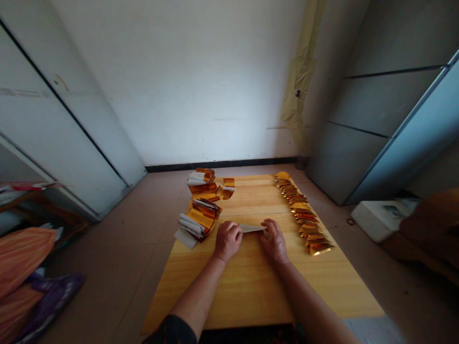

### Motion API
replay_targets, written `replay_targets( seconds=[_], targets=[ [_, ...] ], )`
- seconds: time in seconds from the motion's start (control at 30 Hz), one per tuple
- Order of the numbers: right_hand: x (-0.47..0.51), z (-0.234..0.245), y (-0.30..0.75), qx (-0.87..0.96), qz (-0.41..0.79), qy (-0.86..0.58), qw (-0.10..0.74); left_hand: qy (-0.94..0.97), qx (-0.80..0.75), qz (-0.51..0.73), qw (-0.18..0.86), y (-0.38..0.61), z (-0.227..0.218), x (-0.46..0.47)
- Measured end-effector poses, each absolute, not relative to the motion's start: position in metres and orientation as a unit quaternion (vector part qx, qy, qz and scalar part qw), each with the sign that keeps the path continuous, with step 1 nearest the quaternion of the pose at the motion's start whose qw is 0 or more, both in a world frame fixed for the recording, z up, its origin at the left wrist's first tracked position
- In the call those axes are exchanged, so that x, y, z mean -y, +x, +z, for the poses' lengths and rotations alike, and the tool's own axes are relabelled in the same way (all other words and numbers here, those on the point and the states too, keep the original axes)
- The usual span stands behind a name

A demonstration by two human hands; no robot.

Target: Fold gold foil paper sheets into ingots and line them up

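Observation:
Both hands work over the middle of a light wooden table (229, 277). Between them is a narrow piece of paper (251, 228), its pale side showing. My left hand (228, 240) grips the paper's left end, fingers closed. At the right end, my right hand (273, 242) pinches the paper between thumb and fingers. Left of my left hand lie gold foil paper sheets (203, 215), curled, with whitish backs. To the right of my right hand runs a long row of folded gold paper pieces (304, 217), overlapping one another.
More curled gold sheets (202, 191) sit at the table's far left. A white wall (215, 95) rises behind the table. A grey refrigerator-like cabinet (362, 100) and a white box (376, 220) stand to the right. Orange and purple bags (46, 291) are at the lower left.

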State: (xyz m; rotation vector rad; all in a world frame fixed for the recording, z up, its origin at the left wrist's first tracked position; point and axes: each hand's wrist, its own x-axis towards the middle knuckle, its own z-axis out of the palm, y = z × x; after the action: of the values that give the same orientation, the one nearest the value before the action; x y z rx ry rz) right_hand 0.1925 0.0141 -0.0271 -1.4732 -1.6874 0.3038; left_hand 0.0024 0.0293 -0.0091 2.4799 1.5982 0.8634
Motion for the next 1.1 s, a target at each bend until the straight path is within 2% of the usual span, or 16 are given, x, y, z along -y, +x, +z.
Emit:
replay_targets(
  seconds=[0.1,0.2,0.63,0.83,1.1],
  targets=[
    [-0.013,-0.027,0.195,0.672,0.090,-0.580,0.452,0.805,-0.517,0.287,0.033,0.002,-0.011,-0.030],
    [-0.012,-0.024,0.196,0.680,0.075,-0.584,0.438,0.807,-0.512,0.294,0.025,0.002,-0.011,-0.031],
    [-0.003,-0.003,0.186,0.751,0.053,-0.603,0.264,0.808,-0.500,0.302,0.070,0.002,-0.013,-0.029],
    [-0.004,-0.005,0.186,0.756,0.041,-0.595,0.268,0.808,-0.491,0.323,0.046,0.002,-0.008,-0.027],
    [-0.004,-0.004,0.184,0.774,0.051,-0.572,0.266,0.823,-0.509,0.252,-0.014,0.001,-0.007,-0.023]
  ],
)
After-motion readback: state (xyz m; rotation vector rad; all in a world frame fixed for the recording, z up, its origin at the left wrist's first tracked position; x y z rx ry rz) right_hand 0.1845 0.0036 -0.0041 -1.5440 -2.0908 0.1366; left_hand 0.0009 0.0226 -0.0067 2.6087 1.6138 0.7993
